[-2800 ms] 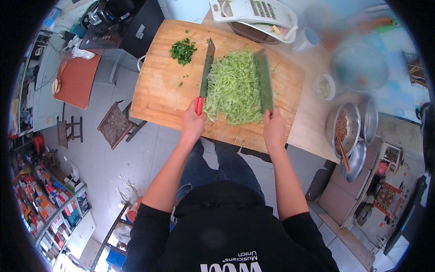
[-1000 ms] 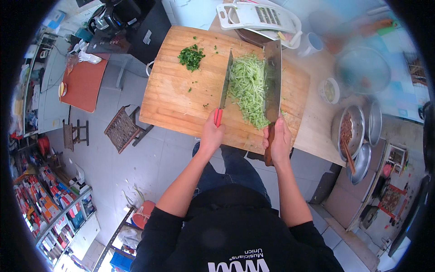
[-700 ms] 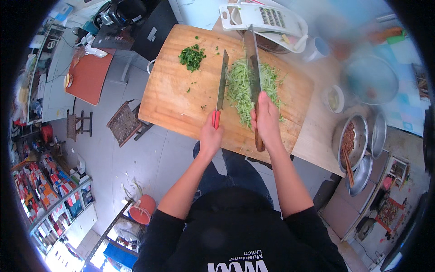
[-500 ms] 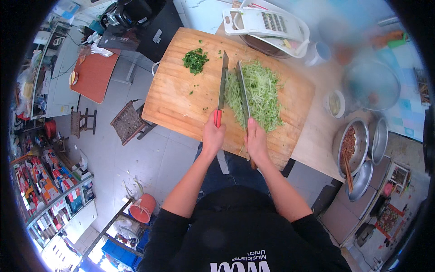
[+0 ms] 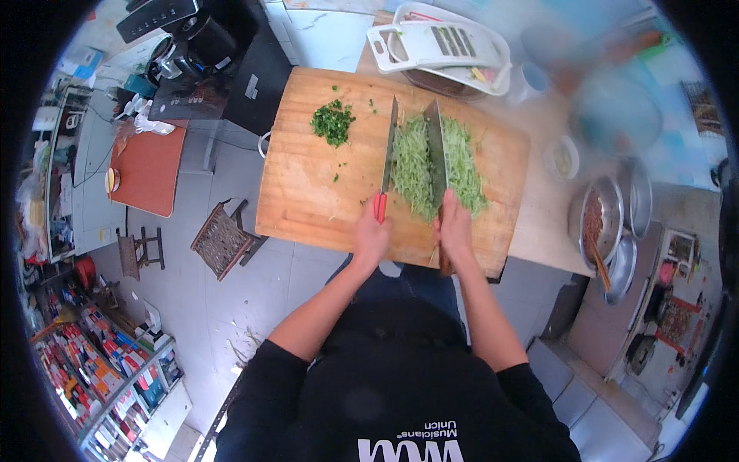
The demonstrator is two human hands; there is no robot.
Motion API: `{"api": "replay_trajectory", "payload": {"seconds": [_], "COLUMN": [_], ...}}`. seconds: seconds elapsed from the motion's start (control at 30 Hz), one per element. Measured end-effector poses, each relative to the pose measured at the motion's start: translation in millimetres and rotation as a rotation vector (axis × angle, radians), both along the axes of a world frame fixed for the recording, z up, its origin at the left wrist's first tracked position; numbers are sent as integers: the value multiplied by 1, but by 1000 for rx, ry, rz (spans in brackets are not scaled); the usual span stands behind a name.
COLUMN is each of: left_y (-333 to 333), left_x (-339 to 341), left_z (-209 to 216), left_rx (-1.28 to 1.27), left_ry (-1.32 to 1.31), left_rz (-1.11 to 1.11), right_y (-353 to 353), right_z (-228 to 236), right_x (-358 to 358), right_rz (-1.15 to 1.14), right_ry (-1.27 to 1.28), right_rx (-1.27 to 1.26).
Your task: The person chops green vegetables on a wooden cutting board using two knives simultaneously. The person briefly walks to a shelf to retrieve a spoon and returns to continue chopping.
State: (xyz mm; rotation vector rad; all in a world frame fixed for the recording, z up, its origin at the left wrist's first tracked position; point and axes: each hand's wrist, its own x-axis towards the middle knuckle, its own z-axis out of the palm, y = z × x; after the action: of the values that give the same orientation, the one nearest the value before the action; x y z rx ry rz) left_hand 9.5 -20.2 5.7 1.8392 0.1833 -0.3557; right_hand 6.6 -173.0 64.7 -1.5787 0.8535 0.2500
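Observation:
My left hand (image 5: 372,239) is closed on the red handle of a kitchen knife (image 5: 390,146), whose blade stands along the left side of a pile of pale green vegetable shreds (image 5: 414,165). In my right hand (image 5: 454,231) is the wooden handle of a cleaver (image 5: 436,150). Its broad blade stands within the shreds, some of them between the two blades and the rest to the right. Both blades point away from me over a wooden cutting board (image 5: 308,196). A small heap of chopped dark green herbs (image 5: 332,123) lies left of the knife.
Behind the board, a white grater (image 5: 431,48) rests across a tray. To the right are a metal bowl of brown filling (image 5: 596,223) with chopsticks, other metal bowls, and a small white bowl (image 5: 566,158). A woven stool (image 5: 223,242) stands at left, near a black appliance (image 5: 250,85).
The cleaver has moved right into the pile, so the gap between the blades is wider and holds more shreds. The whole view has shifted slightly.

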Motion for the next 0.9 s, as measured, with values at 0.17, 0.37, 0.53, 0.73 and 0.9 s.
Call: {"api": "replay_trajectory", "payload": {"seconds": [0.17, 0.37, 0.53, 0.73, 0.9], "left_y": [6, 8, 8, 8, 9], "left_x": [-3, 1, -3, 0, 2], "left_z": [4, 4, 6, -4, 7], "left_rx": [-30, -59, -79, -66, -45], "left_ry": [-14, 70, 88, 71, 55], "left_rz": [44, -55, -32, -26, -36], "right_y": [27, 47, 45, 37, 28], "right_z": [47, -7, 4, 7, -14], "right_x": [-18, -9, -13, -15, -15], "right_rz": [-20, 5, -5, -9, 46], "right_ry": [-202, -57, -171, -113, -122], "right_rx": [-19, -44, -98, -110, -169]}}
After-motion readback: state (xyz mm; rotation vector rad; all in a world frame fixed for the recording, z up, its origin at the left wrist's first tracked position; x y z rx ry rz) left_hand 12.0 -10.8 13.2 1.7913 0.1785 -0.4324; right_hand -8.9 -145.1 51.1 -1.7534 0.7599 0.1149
